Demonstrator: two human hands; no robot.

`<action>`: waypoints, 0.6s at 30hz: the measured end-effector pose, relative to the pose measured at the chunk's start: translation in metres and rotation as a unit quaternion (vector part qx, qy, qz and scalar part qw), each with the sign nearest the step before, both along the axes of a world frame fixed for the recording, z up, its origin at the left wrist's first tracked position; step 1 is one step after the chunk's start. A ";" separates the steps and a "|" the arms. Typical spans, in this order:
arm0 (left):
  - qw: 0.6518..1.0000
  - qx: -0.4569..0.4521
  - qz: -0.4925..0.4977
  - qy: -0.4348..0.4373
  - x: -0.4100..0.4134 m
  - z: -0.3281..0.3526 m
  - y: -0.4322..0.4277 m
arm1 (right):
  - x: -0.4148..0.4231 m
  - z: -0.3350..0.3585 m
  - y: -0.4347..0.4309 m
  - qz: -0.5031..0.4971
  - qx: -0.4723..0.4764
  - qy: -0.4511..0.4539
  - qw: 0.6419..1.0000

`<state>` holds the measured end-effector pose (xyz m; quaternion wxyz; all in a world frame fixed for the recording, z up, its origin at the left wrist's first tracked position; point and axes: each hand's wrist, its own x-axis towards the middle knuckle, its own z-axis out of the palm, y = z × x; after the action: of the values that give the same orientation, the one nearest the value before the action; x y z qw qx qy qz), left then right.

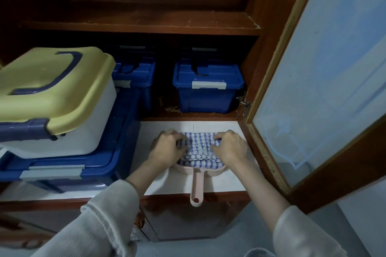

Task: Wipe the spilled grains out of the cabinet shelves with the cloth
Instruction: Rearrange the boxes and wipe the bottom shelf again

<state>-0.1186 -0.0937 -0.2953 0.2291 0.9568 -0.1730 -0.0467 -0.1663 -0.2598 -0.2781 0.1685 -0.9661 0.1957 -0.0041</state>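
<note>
While both hands hold it, the blue and white checked cloth point(199, 148) sits bunched up on the wide end of a pink dustpan point(196, 183), on the white shelf point(219, 127) near the front of the cabinet. The left hand point(167, 148) grips the cloth's left side and the right hand point(229, 148) grips its right side, fingers curled into the folds. The dustpan's handle sticks out over the shelf's near edge; far behind stands a small blue box point(207, 89), on the left a yellow-lidded white box point(52, 81) sits on a big blue box point(62, 169), and the cabinet door point(323, 68) stands open on the right.
</note>
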 end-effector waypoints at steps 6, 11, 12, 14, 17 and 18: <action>0.996 0.074 -0.047 -0.020 -0.002 0.012 -0.006 | 0.002 0.006 0.006 -0.007 0.001 0.001 1.000; 0.995 -0.060 -0.020 -0.078 0.000 0.061 -0.001 | 0.018 0.053 0.035 -0.020 0.153 -0.156 0.976; 0.991 -0.091 -0.017 -0.098 0.000 0.075 0.005 | 0.022 0.067 0.045 -0.011 0.178 -0.181 0.967; 0.981 -0.147 -0.011 -0.126 -0.002 0.103 0.013 | 0.026 0.093 0.064 0.010 0.216 -0.223 0.950; 0.969 -0.183 -0.003 -0.165 -0.008 0.144 0.031 | 0.032 0.125 0.093 0.036 0.249 -0.268 0.930; 0.965 -0.193 0.002 -0.176 -0.011 0.156 0.038 | 0.033 0.133 0.102 0.043 0.258 -0.278 0.924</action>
<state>-0.1300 -0.0560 -0.1393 0.3756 0.8880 -0.2140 0.1570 -0.1334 -0.1575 -0.1456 0.4597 -0.8567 0.0938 -0.2142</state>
